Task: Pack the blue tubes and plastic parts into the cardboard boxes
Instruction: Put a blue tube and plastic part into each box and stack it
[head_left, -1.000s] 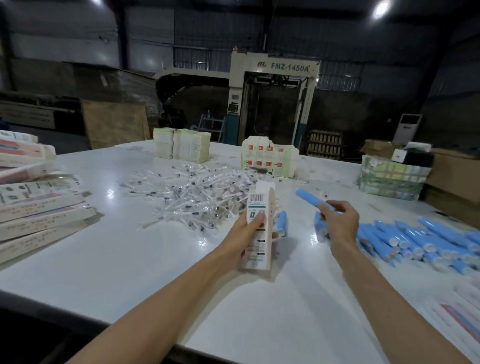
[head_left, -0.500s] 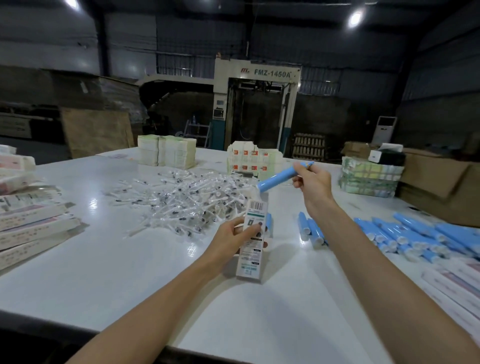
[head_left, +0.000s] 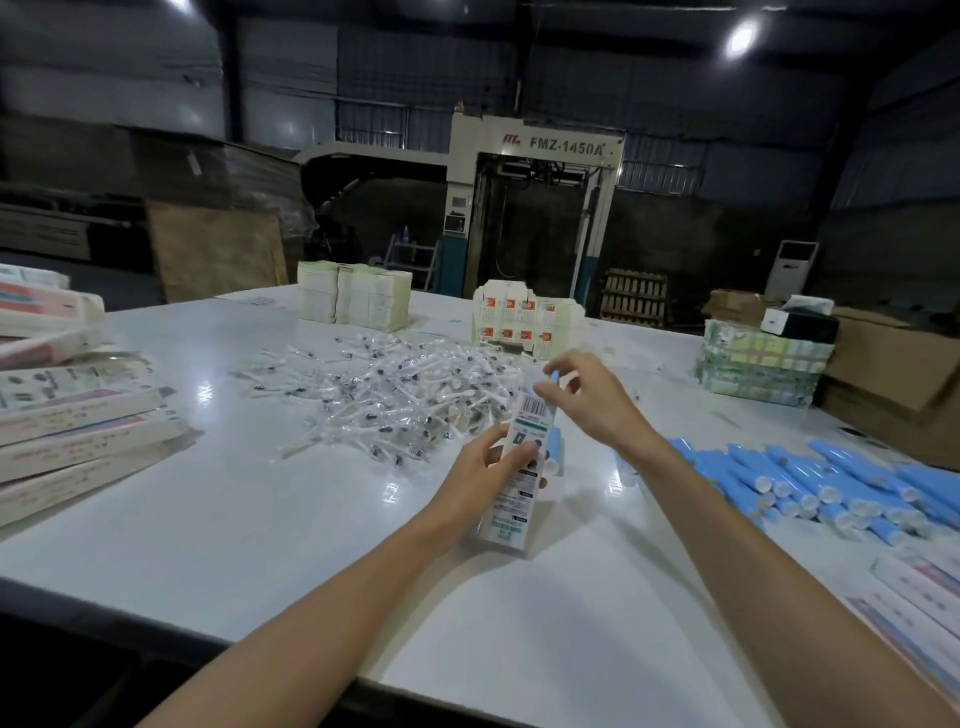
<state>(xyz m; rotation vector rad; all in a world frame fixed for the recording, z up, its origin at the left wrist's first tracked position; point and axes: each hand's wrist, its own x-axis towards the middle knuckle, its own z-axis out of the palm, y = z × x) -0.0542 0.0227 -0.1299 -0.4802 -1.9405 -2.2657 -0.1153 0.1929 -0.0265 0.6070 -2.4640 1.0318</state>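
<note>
The left hand (head_left: 480, 470) grips a narrow cardboard box (head_left: 511, 512) standing upright on the white table (head_left: 249, 525), fingers curled round its middle. At the box's open top, the right hand (head_left: 587, 400) pinches the end of a blue tube (head_left: 555, 375), most of it hidden. Behind the box lies the heap of plastic parts (head_left: 405, 400); right of it, the pile of blue tubes (head_left: 810, 478).
</note>
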